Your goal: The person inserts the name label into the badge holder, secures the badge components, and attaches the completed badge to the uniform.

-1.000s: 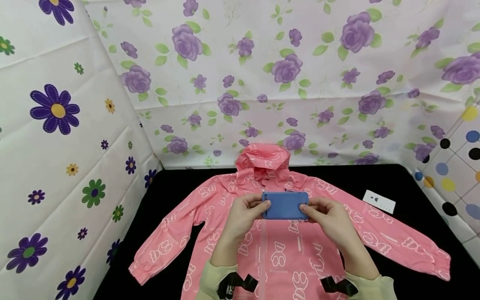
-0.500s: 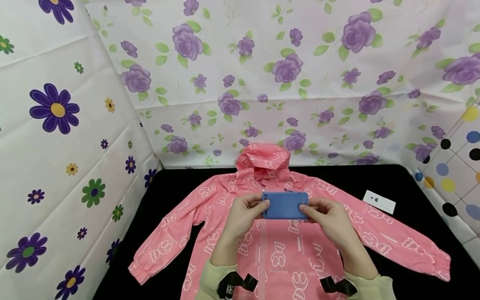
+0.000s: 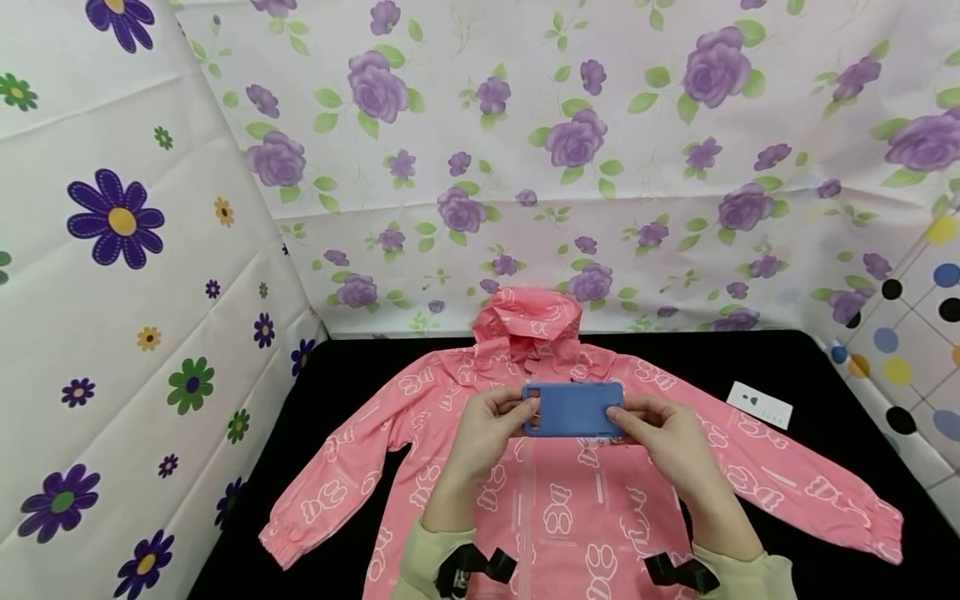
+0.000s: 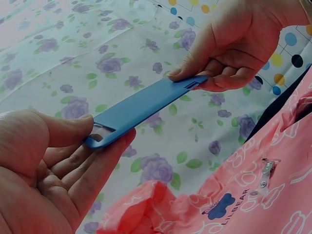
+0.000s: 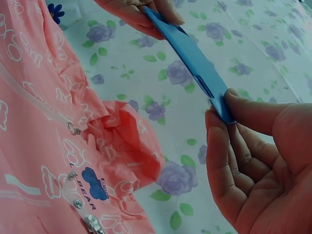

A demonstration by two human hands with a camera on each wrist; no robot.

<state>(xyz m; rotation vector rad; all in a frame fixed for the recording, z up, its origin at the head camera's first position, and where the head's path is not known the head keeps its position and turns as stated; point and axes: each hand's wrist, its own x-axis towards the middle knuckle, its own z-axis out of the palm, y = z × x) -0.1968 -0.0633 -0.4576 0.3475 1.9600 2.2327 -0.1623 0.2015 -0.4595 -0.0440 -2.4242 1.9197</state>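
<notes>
Left hand [image 3: 483, 429] is pinching one end of the blue plastic card holder [image 3: 573, 410], thumb on the near face, fingers behind; right hand [image 3: 667, 437] is gripping the opposite end likewise. Holder is being held up over the chest of a pink hooded jacket [image 3: 558, 475].

Handling (judged): probably light, stiff, somewhat slippery; the thin frame around the left-end cut-out is looking weakest, so the long solid edges are offering the safer hold.

Jacket is lying spread on a black-covered table [image 3: 675, 346]; a white printed card [image 3: 759, 405] is lying beside one sleeve, contact unclear. Purple-rose sheeting [image 3: 525, 171] is hanging behind, daisy-print sheeting [image 3: 247, 375] left, dotted sheeting [image 3: 918, 333] right
</notes>
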